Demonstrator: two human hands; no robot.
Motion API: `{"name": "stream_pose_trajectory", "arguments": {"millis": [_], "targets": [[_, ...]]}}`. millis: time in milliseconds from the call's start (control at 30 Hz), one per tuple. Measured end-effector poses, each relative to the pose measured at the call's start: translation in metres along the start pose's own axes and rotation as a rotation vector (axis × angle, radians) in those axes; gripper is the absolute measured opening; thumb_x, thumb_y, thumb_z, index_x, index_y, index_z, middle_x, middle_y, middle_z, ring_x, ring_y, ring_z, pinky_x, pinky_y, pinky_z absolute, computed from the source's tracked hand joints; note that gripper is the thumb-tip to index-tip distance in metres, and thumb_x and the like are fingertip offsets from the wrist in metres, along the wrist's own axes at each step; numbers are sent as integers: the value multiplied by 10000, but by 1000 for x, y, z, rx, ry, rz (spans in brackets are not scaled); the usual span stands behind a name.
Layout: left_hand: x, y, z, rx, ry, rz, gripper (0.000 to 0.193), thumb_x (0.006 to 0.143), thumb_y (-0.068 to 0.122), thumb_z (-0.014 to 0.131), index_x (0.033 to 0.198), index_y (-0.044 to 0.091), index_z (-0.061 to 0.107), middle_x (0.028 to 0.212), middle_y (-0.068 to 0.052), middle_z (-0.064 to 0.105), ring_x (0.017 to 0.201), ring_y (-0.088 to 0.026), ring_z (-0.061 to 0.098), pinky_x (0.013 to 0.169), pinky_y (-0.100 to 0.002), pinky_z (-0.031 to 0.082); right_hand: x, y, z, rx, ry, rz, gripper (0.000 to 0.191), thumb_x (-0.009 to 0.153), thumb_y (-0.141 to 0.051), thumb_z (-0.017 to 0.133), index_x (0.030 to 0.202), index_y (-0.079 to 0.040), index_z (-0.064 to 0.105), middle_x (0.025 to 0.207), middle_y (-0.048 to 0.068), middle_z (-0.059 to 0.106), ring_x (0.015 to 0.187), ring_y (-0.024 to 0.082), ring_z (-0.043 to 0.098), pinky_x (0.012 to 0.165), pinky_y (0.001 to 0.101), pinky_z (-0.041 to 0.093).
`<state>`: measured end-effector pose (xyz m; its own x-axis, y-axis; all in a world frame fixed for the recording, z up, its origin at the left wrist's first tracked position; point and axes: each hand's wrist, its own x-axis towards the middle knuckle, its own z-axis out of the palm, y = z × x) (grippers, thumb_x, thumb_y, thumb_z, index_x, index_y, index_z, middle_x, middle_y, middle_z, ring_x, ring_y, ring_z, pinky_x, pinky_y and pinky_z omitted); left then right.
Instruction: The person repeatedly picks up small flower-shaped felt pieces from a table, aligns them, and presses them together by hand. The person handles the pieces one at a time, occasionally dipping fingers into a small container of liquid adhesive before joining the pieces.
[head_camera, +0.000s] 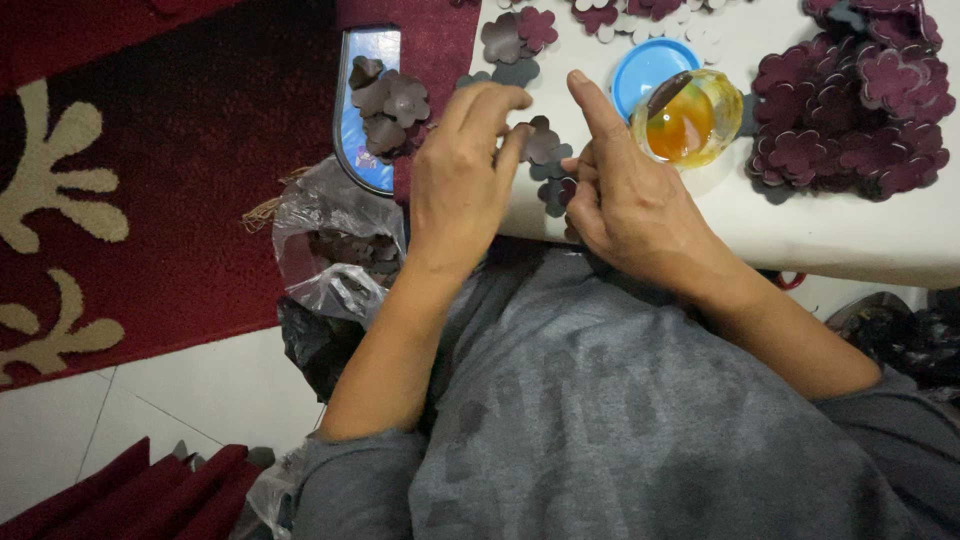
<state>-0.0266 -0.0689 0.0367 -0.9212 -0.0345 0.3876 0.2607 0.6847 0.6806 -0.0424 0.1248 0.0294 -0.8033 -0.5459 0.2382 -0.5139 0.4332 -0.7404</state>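
Observation:
My left hand (462, 170) pinches a dark maroon flower-shaped cutout (541, 140) between thumb and fingers, just above the near edge of a low white table (850, 230). My right hand (625, 190) is beside it, index finger stretched up, other fingers curled against the same small pieces; more dark cutouts (556, 192) show between the two hands. Just right of my right index finger stands a clear cup of amber glue (688, 122) with a stick in it.
A blue lid (645, 68) lies behind the cup. A big heap of maroon flower cutouts (855, 100) fills the table's right. A blue-edged tray (368, 110) with dark cutouts and plastic bags (335, 250) sit on the red rug at left.

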Motion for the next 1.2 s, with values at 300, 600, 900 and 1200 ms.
{"name": "stream_pose_trajectory", "arguments": {"millis": [300,600,900,1200], "targets": [[-7,-20,25,456,-201,303,74,855,59,687,908,88,646,907,-86,631,867,-255,691,752,-379,578,-1,3,-1,-9,16,-11,852,932,66,603,1662,-76,188,954,147,649,974,286,751,851,391,595],[3,-23,29,789,-134,537,79,867,149,672,872,116,600,832,-48,588,718,-195,691,621,-316,585,2,7,-3,-7,4,32,864,923,58,604,1661,-84,177,926,148,660,940,282,742,827,395,584],[27,-21,-38,-54,86,48,85,1124,69,628,1106,2,579,1024,-80,723,941,-144,809,768,-291,615,1,5,-5,36,3,24,902,931,52,627,1674,-77,132,915,132,656,940,238,751,834,360,593],[-17,7,-12,-498,188,-352,176,1067,86,675,1219,7,634,1032,-64,758,897,-80,748,780,-204,624,-15,9,-14,83,114,-14,880,1035,43,716,1669,-108,126,1016,70,723,856,120,690,737,231,532]]}}
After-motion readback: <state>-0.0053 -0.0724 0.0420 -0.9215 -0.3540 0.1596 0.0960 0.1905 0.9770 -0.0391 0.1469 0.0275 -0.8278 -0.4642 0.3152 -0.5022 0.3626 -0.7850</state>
